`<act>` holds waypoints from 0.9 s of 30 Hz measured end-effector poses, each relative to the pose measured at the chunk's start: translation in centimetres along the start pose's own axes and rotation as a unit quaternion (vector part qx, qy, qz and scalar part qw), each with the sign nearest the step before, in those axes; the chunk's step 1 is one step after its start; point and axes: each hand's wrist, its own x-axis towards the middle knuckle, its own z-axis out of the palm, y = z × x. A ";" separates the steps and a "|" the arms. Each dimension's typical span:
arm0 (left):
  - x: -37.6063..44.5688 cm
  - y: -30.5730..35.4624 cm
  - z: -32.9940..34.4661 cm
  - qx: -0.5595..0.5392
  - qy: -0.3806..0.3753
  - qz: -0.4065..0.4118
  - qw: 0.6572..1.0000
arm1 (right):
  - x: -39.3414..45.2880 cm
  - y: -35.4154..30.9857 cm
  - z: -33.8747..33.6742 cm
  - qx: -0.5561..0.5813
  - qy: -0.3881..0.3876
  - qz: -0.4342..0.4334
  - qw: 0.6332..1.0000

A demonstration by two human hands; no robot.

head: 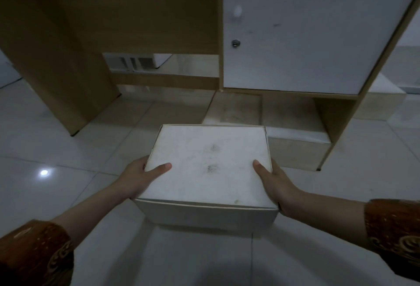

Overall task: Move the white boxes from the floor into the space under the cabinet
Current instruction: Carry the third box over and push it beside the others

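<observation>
Your fingers [273, 167] vanish behind the white box's [208, 163] sides, only thumbs showing; the cabinet [295, 35] runs off the top edge, and your sleeves [34, 254] are cropped.

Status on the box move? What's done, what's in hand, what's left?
Done: at least two white boxes already sit in the space under the cabinet.
In hand: the left hand and right hand grip the sides of one white box in front of the cabinet; it's not under yet.
Left: push this one in. Another box sits to the right beyond the cabinet; whether it counts is unclear.
</observation>
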 end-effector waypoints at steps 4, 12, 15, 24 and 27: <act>4.4 -3.8 -2.0 0.083 -0.018 0.017 0.996 | 1.1 3.0 4.6 0.003 0.042 0.006 0.999; 12.7 -8.5 -3.7 0.062 0.030 0.009 0.998 | 5.4 6.8 12.5 0.035 0.095 0.030 0.994; 14.5 -10.1 -3.6 0.053 0.044 0.021 0.997 | 7.1 7.5 13.5 0.022 0.117 0.031 0.992; 16.0 -10.3 -2.0 0.172 0.221 0.088 0.956 | 10.5 6.1 13.6 -0.092 0.189 0.013 0.977; 13.7 -11.5 -0.1 0.071 0.293 0.087 0.949 | 12.9 3.5 12.3 -0.131 0.182 -0.022 0.974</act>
